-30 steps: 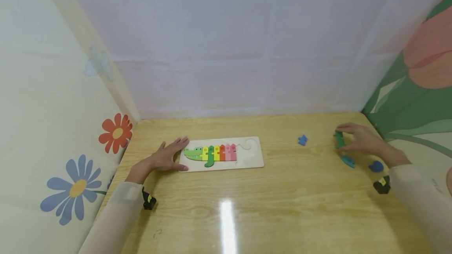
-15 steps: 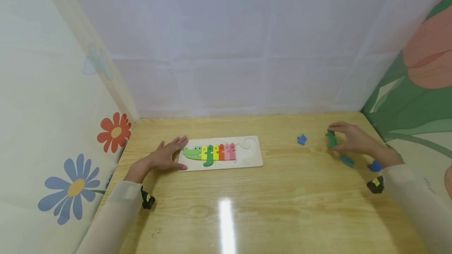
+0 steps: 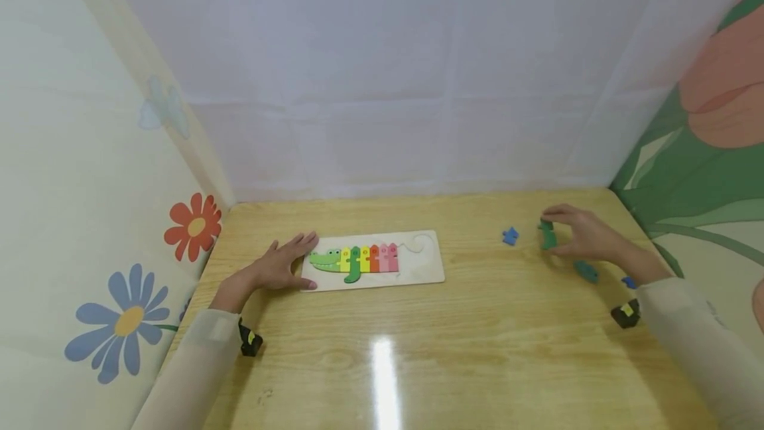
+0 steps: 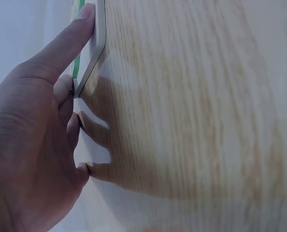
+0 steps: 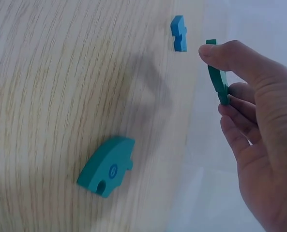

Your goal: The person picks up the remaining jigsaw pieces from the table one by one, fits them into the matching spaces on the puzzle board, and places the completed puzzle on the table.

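Note:
A wooden puzzle board (image 3: 426,269) lies on the table, with a crocodile of green, yellow, red and pink pieces (image 3: 357,260) set in its left part. My left hand (image 3: 280,264) lies flat with straight fingers against the board's left edge (image 4: 92,58). My right hand (image 3: 581,234) pinches a dark green puzzle piece (image 3: 547,235) (image 5: 217,72) between thumb and fingers, just above the table at the right. A teal piece (image 3: 587,271) (image 5: 106,166) lies by that hand, and a small blue piece (image 3: 510,236) (image 5: 179,33) sits to its left.
Another blue piece (image 3: 628,281) peeks out behind my right wrist. Patterned fabric walls close in the wooden table (image 3: 477,350) on the left, back and right. The board's right end shows unfilled slots (image 3: 420,247).
My right hand has carried the dark green piece leftward, away from the teal piece. The left hand has stayed at the board's edge.

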`<state>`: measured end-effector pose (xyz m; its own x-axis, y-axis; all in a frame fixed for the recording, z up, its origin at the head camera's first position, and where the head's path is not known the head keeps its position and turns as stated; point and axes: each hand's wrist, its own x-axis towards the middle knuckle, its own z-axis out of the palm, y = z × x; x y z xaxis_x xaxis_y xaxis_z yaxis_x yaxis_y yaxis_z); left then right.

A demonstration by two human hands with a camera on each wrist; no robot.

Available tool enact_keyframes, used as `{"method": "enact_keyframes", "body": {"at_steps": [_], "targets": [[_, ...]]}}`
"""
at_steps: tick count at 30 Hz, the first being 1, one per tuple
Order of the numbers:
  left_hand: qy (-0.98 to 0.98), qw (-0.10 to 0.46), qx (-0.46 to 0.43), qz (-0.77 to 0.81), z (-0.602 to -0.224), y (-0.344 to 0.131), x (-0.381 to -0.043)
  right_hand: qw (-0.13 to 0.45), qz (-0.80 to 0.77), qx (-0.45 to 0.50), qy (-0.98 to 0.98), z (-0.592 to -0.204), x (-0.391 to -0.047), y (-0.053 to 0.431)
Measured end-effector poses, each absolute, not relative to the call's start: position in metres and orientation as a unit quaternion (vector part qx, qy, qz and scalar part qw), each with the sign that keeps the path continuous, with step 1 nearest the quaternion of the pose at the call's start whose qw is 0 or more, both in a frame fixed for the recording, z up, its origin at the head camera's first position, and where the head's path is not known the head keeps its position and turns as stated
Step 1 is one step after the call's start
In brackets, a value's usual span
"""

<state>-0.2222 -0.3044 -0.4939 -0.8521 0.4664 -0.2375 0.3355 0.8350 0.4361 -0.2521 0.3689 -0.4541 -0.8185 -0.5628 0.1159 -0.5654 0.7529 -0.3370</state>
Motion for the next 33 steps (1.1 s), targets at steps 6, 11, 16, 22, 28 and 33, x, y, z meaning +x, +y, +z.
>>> {"method": "enact_keyframes", "body": {"at_steps": [6,11,16,22,28,33], "targets": [[0.943,0.169,0.216,0.188,-0.495,-0.304,-0.223,0.007,0.183,0.305,-0.935,-0.452,-0.252,0.36],[0.943,0.169,0.215,0.191,-0.493,-0.304,-0.223,0.025,0.186,0.316,-0.93,-0.453,-0.252,0.354],[0.943,0.17,0.215,0.191,-0.493,-0.304,-0.222,0.023,0.198,0.317,-0.927,-0.453,-0.252,0.346],[0.942,0.172,0.214,0.196,-0.493,-0.304,-0.222,0.015,0.202,0.313,-0.928,-0.451,-0.251,0.337],[0.941,0.172,0.214,0.196,-0.494,-0.304,-0.221,0.026,0.213,0.326,-0.921,-0.451,-0.251,0.329],[0.942,0.171,0.212,0.198,-0.492,-0.303,-0.221,0.018,0.218,0.324,-0.921,-0.454,-0.25,0.322]]}}
